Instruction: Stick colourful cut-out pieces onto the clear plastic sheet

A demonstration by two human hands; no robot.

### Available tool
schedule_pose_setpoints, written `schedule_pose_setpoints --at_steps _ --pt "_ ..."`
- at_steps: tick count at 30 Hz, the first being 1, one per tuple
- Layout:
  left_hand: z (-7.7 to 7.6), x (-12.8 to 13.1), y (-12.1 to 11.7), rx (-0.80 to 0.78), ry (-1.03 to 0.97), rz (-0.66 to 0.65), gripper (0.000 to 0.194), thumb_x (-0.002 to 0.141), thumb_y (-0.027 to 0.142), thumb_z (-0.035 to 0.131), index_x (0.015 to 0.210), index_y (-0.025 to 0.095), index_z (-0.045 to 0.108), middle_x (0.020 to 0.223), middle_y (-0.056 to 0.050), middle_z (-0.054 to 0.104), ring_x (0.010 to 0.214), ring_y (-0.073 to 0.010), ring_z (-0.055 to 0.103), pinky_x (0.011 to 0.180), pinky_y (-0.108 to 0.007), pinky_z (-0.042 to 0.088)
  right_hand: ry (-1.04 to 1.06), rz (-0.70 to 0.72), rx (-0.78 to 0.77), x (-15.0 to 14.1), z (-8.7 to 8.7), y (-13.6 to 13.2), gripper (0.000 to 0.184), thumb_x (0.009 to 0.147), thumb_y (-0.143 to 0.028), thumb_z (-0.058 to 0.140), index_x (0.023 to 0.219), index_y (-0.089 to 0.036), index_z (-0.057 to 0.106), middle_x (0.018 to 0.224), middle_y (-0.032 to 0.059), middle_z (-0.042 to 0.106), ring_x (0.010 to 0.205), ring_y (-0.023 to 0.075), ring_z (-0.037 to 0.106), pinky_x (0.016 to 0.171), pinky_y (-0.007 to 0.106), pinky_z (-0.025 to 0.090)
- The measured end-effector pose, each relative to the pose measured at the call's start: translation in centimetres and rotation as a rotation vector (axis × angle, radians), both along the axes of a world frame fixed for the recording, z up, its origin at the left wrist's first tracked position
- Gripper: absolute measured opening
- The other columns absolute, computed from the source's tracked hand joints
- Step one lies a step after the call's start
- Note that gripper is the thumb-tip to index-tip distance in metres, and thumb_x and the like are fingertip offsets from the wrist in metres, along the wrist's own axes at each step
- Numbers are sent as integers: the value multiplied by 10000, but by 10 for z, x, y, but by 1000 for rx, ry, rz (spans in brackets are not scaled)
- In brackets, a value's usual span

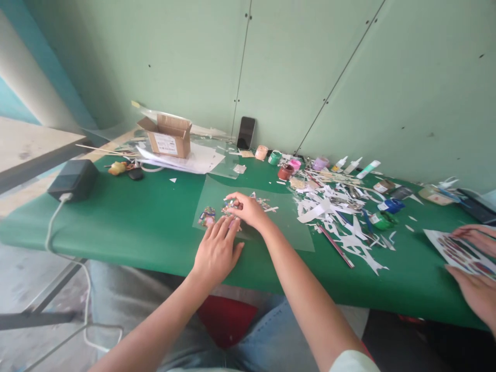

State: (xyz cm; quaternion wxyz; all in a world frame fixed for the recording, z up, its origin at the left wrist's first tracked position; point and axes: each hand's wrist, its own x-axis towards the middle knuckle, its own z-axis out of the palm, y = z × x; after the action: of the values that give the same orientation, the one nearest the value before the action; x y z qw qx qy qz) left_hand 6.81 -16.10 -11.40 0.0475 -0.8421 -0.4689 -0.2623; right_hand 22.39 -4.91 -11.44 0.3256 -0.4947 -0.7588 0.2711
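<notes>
My left hand (219, 250) lies with its fingers stretched out over the near part of a clear plastic sheet (290, 227) on the green table. Its fingertips press at the lower edge of a small colourful cut-out (228, 205). Around the same cut-out, the thumb and forefinger of my right hand (248, 209) curl in a pinch; the hands partly hide it. Left of them, another printed cut-out (207, 217) rests flat on the sheet. More small cut-outs (263, 203) lie behind my right hand, beside a white paper strip.
White paper scraps (329, 206) and several paint jars (285, 171) spread to the right. At the back stand an open cardboard box (170, 142) and a phone (246, 133). A black power adapter (73, 178) sits left. Another person's hands (475, 287) hold a printed sheet (461, 253) at far right.
</notes>
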Motion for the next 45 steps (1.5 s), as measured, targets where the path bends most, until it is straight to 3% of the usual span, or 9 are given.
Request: schedule_pose_setpoints --at_steps 3,6,11,16,23,27,34,40,45 --pt "-7 2 2 -25 65 -2 429 937 338 490 1318 173 599 1407 -132 572 1332 -307 504 1119 -496 398 -64 -25 136 0 0 -2 431 773 -143 646 1196 -223 627 933 15 620 761 138 573 769 273 471" --pt "-11 0 0 -27 72 -5 433 944 338 476 1327 174 598 1426 -128 554 1353 -300 485 1137 -493 380 -109 -41 313 2 3 -4 365 827 -80 527 1136 -216 665 1018 62 615 898 171 598 860 298 479" --pt "-10 -1 -1 -22 82 -11 436 950 337 466 1328 165 597 1427 -126 550 1350 -304 490 1126 -505 394 -161 -123 486 7 13 -10 396 897 -82 389 1110 -195 703 1079 105 675 1052 230 583 969 388 459" --pt "-10 0 -1 3 116 -1 436 950 335 467 1300 117 607 1393 -153 575 1338 -312 502 1121 -511 397 -278 133 340 5 2 -27 395 964 -233 419 1294 -213 635 1357 71 617 1305 239 513 1138 466 350" --pt "-9 -1 0 3 105 -16 429 946 334 474 1295 125 612 1368 -154 596 1313 -315 529 1107 -510 409 -376 60 223 6 -7 -39 487 1000 -405 413 1452 -239 483 1531 46 417 1461 287 308 1192 533 242" --pt "-10 -1 0 3 114 -14 430 952 336 465 1292 122 617 1372 -145 594 1313 -312 529 1116 -510 399 -409 23 213 4 -2 -39 473 992 -403 441 1418 -218 528 1484 76 480 1441 311 344 1177 566 256" --pt "-8 0 -1 -30 112 20 449 962 345 438 1350 169 581 1437 -109 539 1350 -298 490 1133 -507 382 -234 -263 519 17 8 -40 434 1006 -268 338 1332 -182 611 1300 79 657 1298 233 532 1111 441 407" --pt "-8 0 -1 -34 139 17 469 960 352 438 1359 145 573 1440 -125 527 1354 -309 485 1135 -523 377 -374 -51 316 10 1 -38 344 953 -275 493 1239 -268 684 1300 -5 654 1336 254 489 1131 483 373" --pt "-7 0 -1 -32 138 18 442 962 342 436 1336 169 596 1431 -102 541 1346 -300 495 1138 -522 378 -359 -213 335 18 1 -35 297 901 -209 521 1061 -256 767 1169 4 726 1249 241 545 1093 442 407"
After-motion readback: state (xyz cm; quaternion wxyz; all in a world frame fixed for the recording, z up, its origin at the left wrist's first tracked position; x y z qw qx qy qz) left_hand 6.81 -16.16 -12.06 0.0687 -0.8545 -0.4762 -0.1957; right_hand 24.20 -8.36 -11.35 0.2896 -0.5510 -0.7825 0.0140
